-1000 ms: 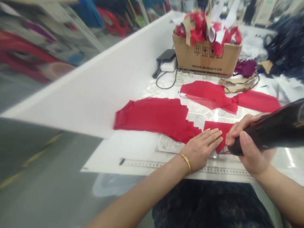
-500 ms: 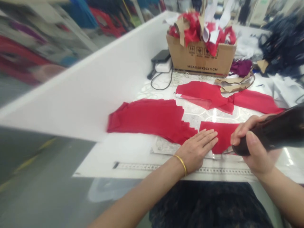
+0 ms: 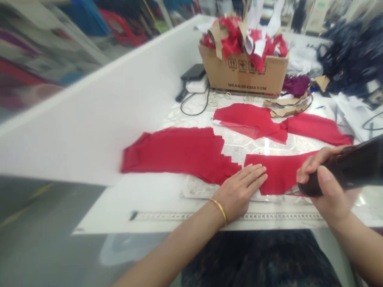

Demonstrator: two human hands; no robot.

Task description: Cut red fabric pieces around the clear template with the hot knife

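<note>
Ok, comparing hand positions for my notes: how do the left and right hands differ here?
The left hand lies flat on the red fabric, while the right hand curls around a dark glossy handle. The left wrist wears a gold bangle; the right wrist shows none. Both hands are bare and over the same fabric.

A white work table (image 3: 89,131) runs diagonally through the room above a grey floor (image 3: 38,215) marked with a yellow line (image 3: 25,211). Blurred racks of red, blue and patterned garments (image 3: 80,20) stand beyond it, a dark heap of cloth (image 3: 344,52) lies far right, and overhead light glints off the tabletop.
</note>
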